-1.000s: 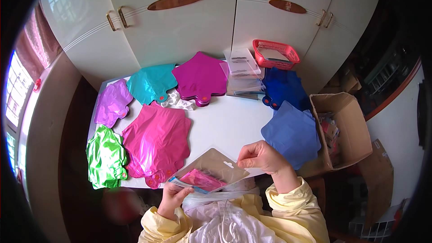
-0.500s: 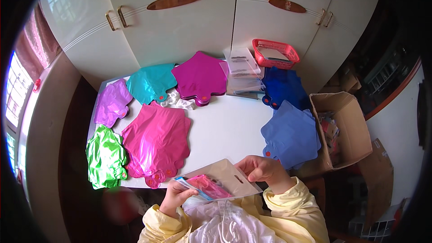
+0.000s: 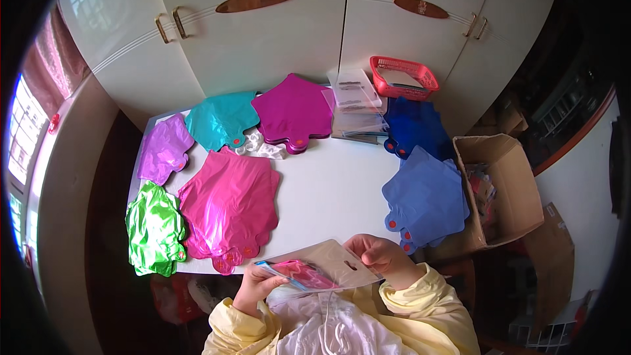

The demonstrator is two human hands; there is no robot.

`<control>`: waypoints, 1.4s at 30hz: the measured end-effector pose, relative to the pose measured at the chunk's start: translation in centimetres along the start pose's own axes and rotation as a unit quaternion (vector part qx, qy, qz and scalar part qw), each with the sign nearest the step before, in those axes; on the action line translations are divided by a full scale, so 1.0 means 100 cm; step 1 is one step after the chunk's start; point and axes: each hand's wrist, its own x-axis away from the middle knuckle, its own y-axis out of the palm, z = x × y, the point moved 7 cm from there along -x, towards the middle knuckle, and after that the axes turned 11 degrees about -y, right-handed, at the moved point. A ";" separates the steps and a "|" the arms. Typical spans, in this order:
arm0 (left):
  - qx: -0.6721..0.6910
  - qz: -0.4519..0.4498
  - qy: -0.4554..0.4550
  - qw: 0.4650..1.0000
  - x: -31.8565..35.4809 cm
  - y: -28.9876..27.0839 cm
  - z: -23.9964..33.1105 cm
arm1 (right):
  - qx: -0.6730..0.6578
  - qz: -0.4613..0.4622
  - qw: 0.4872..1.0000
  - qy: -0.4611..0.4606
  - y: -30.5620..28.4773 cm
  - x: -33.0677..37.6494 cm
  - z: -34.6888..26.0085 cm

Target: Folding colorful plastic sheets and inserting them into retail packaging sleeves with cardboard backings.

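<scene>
Near my body, a clear plastic bag (image 3: 330, 258) with a hang hole is stretched between both hands. Folded pink foil (image 3: 309, 275) and a light-blue strip show through its left part. My left hand (image 3: 256, 286) is closed on the bag's left end, thumb on top. At the opposite end, my right hand (image 3: 380, 259) pinches the edge beside the hang hole, with its fingers curled. Closest on the table to the bag is a stack of pink foil balloons (image 3: 230, 204), flat and uninflated, to its upper left.
Flat foil balloons in green (image 3: 155, 230), lilac (image 3: 164, 148), teal (image 3: 222, 120), magenta (image 3: 293, 113), dark blue (image 3: 417, 125) and light blue (image 3: 427, 194) ring the white table (image 3: 328, 190). Clear bags (image 3: 356, 92) and a red basket (image 3: 403, 79) stand behind. A cardboard box (image 3: 509, 190) is at right.
The bag now lies slightly flatter, its top edge lower. My right hand has sunk a little and its fingers have shifted at the edge. My left hand keeps its hold.
</scene>
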 end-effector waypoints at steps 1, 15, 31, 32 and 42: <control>0.003 -0.001 0.003 1.000 0.000 0.001 0.002 | -0.001 -0.003 1.000 -0.006 0.000 0.000 0.000; 0.011 0.046 0.010 0.999 -0.001 -0.011 -0.003 | 0.302 0.131 0.941 -0.082 -0.022 0.010 -0.041; 0.043 0.048 -0.015 0.998 -0.005 -0.001 -0.004 | 0.122 0.183 0.969 -0.108 -0.033 -0.001 -0.030; 0.038 0.054 -0.015 0.998 -0.004 -0.003 -0.005 | 0.183 0.201 0.953 -0.133 -0.038 0.001 -0.037; -0.022 0.200 -0.041 0.979 -0.008 0.006 0.002 | 0.737 0.342 0.569 -0.127 -0.077 -0.001 -0.113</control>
